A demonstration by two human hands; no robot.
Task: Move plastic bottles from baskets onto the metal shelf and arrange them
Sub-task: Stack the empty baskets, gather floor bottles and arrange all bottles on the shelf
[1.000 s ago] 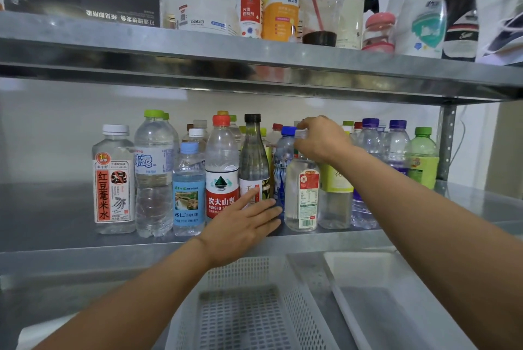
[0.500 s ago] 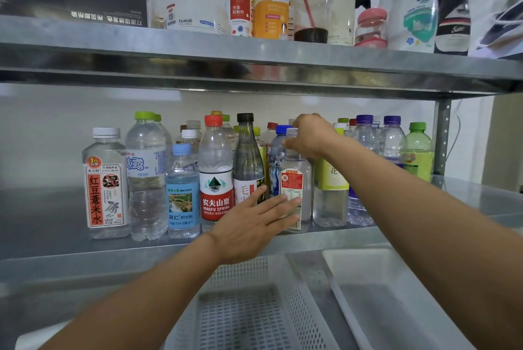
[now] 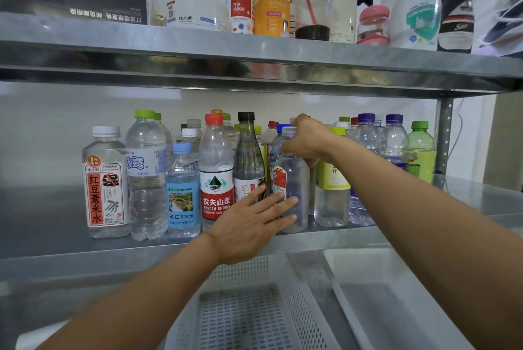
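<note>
Several plastic bottles stand in rows on the middle metal shelf (image 3: 56,242). My right hand (image 3: 307,140) grips the neck of a clear bottle with a silver cap and a red-white label (image 3: 297,180) in the front row. My left hand (image 3: 252,222) lies flat with straight fingers against the lower part of that bottle and the dark bottle with a black cap (image 3: 247,157) beside it. To the left stand a red-capped water bottle (image 3: 215,168), a blue-capped one (image 3: 182,188), a green-capped one (image 3: 145,174) and a white-capped one (image 3: 104,182).
Below the shelf sit a perforated white basket (image 3: 300,307) and a smooth white bin (image 3: 368,270), neither holding any bottle that I can see. The upper shelf (image 3: 254,49) carries cleaners, a cup with a straw and a black box. A perforated upright post (image 3: 443,134) stands at the right.
My right hand has turned the silver-capped bottle, so its label now faces left. My left hand slid a little right along the bottle bases. The camera moved slightly closer.
</note>
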